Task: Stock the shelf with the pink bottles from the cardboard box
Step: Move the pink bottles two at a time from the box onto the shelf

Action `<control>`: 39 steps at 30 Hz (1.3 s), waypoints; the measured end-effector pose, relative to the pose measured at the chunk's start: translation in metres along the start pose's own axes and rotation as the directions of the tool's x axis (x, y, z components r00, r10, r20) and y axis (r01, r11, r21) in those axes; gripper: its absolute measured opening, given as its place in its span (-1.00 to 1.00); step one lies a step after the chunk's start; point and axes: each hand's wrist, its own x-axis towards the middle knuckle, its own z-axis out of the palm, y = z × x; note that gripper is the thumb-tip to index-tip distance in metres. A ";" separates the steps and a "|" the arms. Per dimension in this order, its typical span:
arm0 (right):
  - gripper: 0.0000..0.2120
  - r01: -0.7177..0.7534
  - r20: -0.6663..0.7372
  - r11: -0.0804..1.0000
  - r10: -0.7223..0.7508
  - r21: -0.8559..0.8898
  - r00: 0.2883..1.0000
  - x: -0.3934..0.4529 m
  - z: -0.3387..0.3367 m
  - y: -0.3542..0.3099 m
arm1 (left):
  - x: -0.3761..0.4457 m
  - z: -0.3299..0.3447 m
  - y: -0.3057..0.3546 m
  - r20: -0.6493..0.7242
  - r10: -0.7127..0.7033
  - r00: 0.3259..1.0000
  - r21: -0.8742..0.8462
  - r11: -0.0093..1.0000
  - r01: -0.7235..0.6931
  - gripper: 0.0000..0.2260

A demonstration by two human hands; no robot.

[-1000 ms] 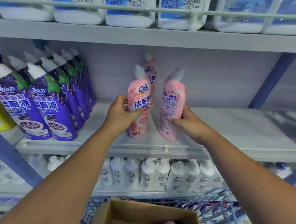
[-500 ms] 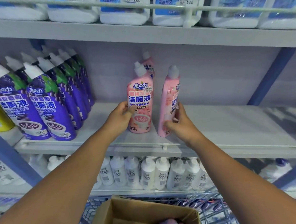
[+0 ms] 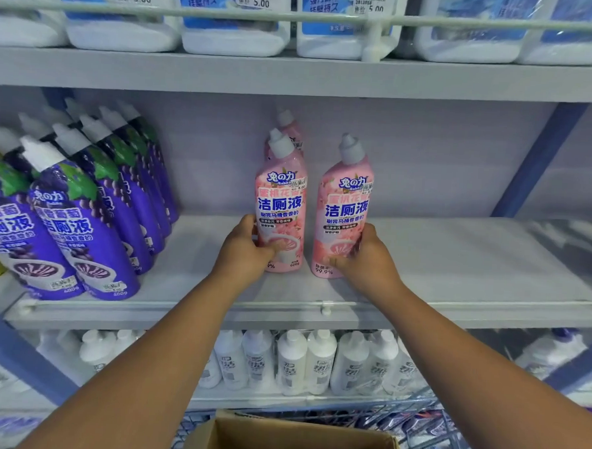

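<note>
- Pink bottles (image 3: 280, 209), white caps, blue lettering, a pale flower motif low on the label.
- Purple bottles (image 3: 82, 227), white caps, green leaf and dark grape print.
- Shelf (image 3: 457, 267) pale grey, with blue uprights (image 3: 534, 161).
- Cardboard box (image 3: 297, 440) plain brown.

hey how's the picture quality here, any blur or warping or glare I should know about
Head view: wide-angle warping bows the upper shelf edge and splays the purple bottles; the pink bottles' labels read sharp at centre, while the cardboard box and frame edges go soft; lighting is even and bluish, with faint shadows under left hand and right hand.
</note>
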 end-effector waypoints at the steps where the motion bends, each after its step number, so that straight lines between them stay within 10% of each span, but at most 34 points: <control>1: -0.41 0.000 -0.026 1.000 0.000 -0.001 1.000 0.003 0.001 0.002 | 0.003 0.001 0.000 0.000 -0.010 1.000 -0.012 1.000 0.010 -0.65; 39: -0.46 -0.066 -0.016 0.995 0.065 -0.078 0.998 0.172 0.050 0.010 | 0.111 0.032 -0.023 -0.124 0.047 0.991 -0.027 0.998 -0.051 -0.68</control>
